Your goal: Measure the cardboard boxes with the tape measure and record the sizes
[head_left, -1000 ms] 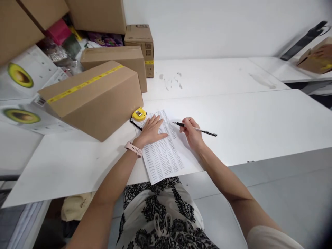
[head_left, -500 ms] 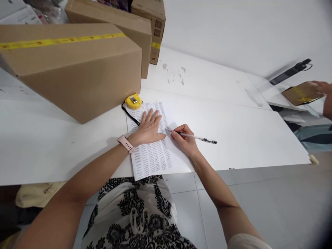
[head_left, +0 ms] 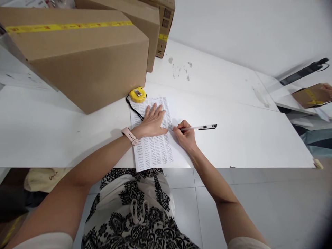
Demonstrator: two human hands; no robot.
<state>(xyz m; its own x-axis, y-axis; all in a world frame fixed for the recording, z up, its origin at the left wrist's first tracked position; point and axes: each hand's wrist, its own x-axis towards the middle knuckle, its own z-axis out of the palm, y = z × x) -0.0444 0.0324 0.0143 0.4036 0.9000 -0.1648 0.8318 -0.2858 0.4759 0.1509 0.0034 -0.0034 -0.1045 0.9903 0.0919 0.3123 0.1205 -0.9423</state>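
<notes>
A printed sheet of paper (head_left: 154, 152) full of small rows of figures lies at the near edge of the white table (head_left: 233, 135). My left hand (head_left: 152, 121) rests flat on it, fingers spread, a pink watch on the wrist. My right hand (head_left: 184, 135) grips a pen (head_left: 199, 127), whose tip touches the sheet's right side next to my left fingertips. A yellow tape measure (head_left: 138, 94) with a black strap sits just beyond the sheet.
A large cardboard box (head_left: 77, 55) with yellow tape stands at the left, two more boxes (head_left: 155, 24) behind it. At the far right another person's hand holds a small brown box (head_left: 312, 95) by a black bar (head_left: 302, 72). Tiled floor lies below.
The view has tilted down and closer to the table. My right hand has brought the pen from above the sheet down onto it; the left hand stays flat on the paper.
</notes>
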